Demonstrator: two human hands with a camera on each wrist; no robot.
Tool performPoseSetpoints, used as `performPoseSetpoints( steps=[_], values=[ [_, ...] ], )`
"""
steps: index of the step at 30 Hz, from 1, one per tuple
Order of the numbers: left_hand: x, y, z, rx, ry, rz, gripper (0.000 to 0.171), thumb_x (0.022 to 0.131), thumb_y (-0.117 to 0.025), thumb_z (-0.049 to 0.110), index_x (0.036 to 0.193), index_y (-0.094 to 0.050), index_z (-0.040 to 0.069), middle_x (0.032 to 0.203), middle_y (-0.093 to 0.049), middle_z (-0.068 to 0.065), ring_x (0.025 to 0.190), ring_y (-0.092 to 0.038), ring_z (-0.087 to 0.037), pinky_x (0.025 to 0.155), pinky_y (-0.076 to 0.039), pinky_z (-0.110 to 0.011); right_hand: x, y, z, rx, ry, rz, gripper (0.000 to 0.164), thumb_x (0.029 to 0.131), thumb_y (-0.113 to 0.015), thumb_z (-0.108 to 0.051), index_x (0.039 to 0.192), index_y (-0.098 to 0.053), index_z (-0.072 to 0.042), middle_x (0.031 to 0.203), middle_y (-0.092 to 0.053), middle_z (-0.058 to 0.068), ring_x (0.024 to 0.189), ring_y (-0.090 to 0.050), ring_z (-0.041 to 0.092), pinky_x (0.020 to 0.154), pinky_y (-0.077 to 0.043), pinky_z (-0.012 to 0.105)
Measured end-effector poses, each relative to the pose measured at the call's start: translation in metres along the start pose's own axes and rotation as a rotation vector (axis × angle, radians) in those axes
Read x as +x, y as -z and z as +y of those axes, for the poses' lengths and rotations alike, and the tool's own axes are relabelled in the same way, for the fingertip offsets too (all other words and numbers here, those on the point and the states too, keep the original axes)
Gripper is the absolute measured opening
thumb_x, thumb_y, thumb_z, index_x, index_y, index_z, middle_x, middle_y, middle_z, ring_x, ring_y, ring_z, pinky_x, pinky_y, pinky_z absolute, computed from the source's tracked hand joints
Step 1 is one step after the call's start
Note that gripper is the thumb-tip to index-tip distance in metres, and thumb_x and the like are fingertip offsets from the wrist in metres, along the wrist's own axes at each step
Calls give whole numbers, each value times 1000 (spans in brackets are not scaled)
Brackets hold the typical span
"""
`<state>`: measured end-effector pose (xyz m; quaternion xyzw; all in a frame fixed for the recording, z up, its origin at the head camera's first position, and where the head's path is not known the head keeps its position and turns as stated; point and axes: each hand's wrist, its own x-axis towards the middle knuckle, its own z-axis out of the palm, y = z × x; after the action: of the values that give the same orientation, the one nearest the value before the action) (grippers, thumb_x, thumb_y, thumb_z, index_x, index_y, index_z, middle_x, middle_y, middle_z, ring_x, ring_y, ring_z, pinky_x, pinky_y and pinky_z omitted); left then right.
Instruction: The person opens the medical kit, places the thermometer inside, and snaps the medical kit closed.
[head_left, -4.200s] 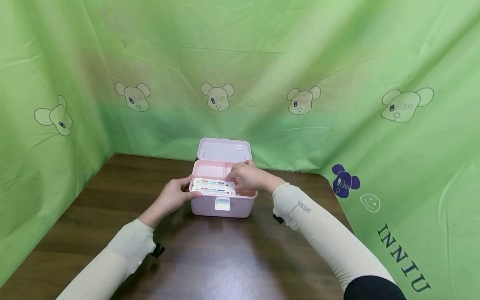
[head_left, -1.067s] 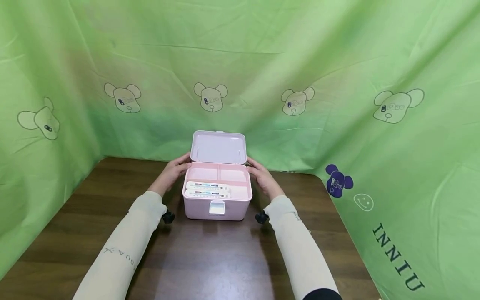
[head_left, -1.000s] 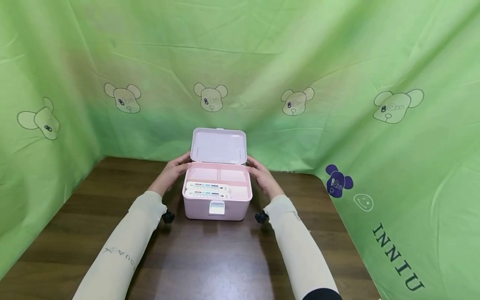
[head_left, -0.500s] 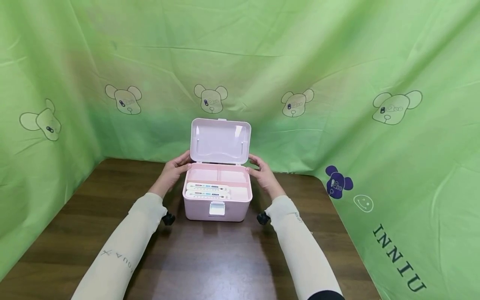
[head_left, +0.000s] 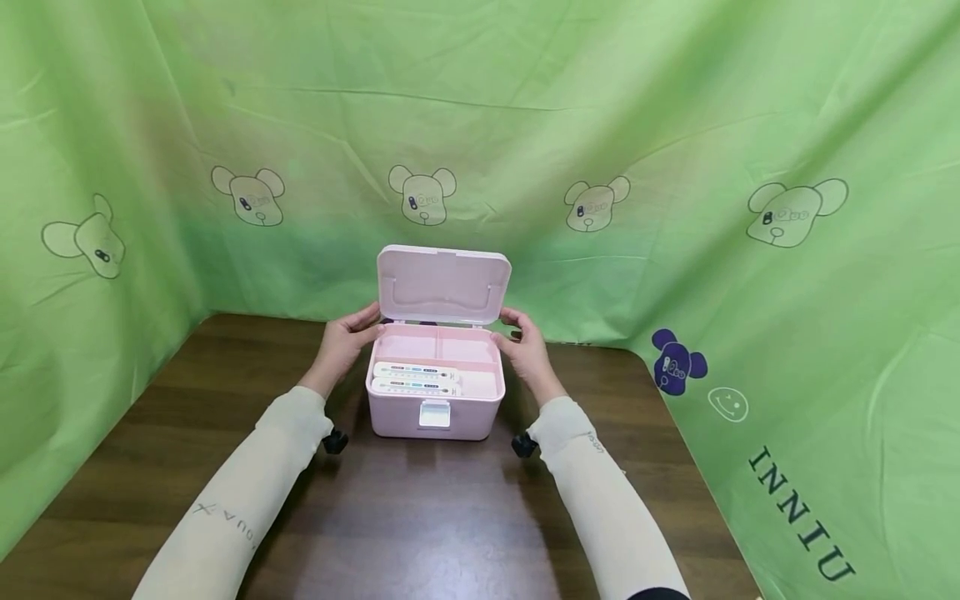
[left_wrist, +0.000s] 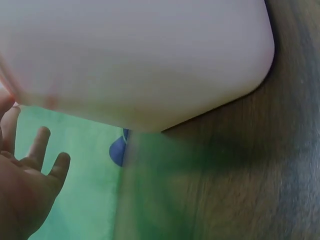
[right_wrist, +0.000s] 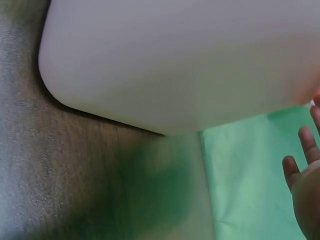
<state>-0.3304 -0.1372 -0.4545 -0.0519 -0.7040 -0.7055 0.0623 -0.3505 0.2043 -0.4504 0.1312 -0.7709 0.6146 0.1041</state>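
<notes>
A pink plastic storage box (head_left: 468,419) stands on the table, its hinged lid (head_left: 442,287) raised to about upright. My left hand (head_left: 341,348) is at the back left corner, thumb at the rim and fingers reaching behind the lid. At the back right corner my right hand (head_left: 527,354) lies the same way. Both wrist views show spread, lightly bent fingers by the box's side walls. In the pink divided tray (head_left: 468,367) lie two slim white printed strips (head_left: 416,372), side by side at the front left; their kind I cannot tell. A white clasp (head_left: 434,413) is on the front.
The brown wooden table (head_left: 427,517) extends in front of the box and to both sides. Behind it and on both sides hangs a green curtain (head_left: 510,125) printed with bear heads, close behind the lid.
My right hand has left the tray, and both hands have gone to the back corners. The lid has swung up and forward from leaning back. Box and strips keep their places over the last second.
</notes>
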Motion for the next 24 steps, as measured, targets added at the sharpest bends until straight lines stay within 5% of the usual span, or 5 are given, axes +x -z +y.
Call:
performPoseSetpoints(
  steps=[4,8,18,21,24],
  values=[
    [-2,3,3,44,-14,-6,49,98,-72,19,143,-60,6,144,-59,-12,139,-52,-26,114,-44,-42,-3,-2,-5,-26,5,36,45,91,-72,0,134,-58,5,135,-60,23,130,-48,46,110,-39,58],
    [-9,8,10,80,-20,-63,46,108,-52,32,145,-58,4,148,-57,-13,143,-48,-28,118,-37,-50,-4,-2,-7,-75,9,24,44,91,-73,-3,131,-58,5,134,-61,22,130,-49,43,110,-39,60],
    [-17,21,35,231,-3,-244,75,109,-22,58,150,-50,2,154,-49,-17,149,-38,-36,119,-29,-60,-14,21,-26,-177,-12,-143,48,99,-69,-33,132,-60,1,140,-59,20,136,-49,36,115,-36,56],
    [-20,24,39,318,-14,-285,70,110,-26,54,151,-48,2,156,-46,-18,149,-37,-37,119,-31,-59,-19,28,-32,-242,13,-215,67,101,-57,-55,135,-59,2,142,-57,24,136,-50,40,114,-38,57],
    [-22,27,41,378,-35,-321,69,109,-35,54,152,-46,1,157,-44,-19,150,-35,-39,121,-30,-57,-22,32,-38,-284,44,-271,97,92,-42,-78,140,-56,5,144,-55,28,138,-48,45,115,-38,59]
  ],
)
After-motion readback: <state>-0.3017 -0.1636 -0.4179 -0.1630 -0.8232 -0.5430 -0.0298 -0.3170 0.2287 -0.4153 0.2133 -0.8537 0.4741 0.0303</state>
